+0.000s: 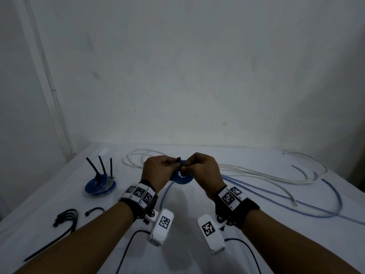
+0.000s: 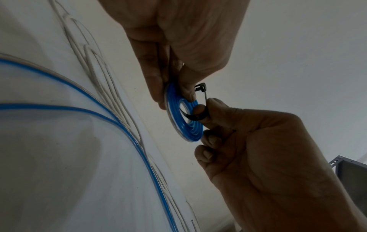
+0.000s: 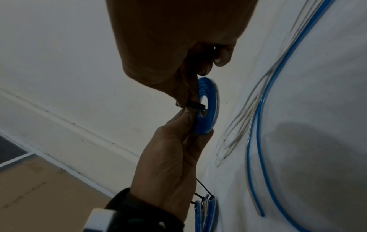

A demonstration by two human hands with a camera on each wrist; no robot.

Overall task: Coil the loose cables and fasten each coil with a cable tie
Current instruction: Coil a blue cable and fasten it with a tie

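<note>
My left hand (image 1: pixel 158 171) grips the small flat blue cable coil (image 2: pixel 183 115) above the white table's (image 1: pixel 187 218) middle; my right hand (image 1: pixel 203 169) pinches the black cable tie (image 2: pixel 200 87) threaded through it. I should feed the tail squarely into the head and pull snug.

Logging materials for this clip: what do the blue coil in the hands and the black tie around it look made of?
Blue coil: likely plastic-sheathed cable, smooth and slightly glossy, wound flat in neat turns with a pale edge. Black tie: probably nylon, matte, a thin flat strip with a boxy head, threaded through the coil's hole; it bends without creasing.
</note>
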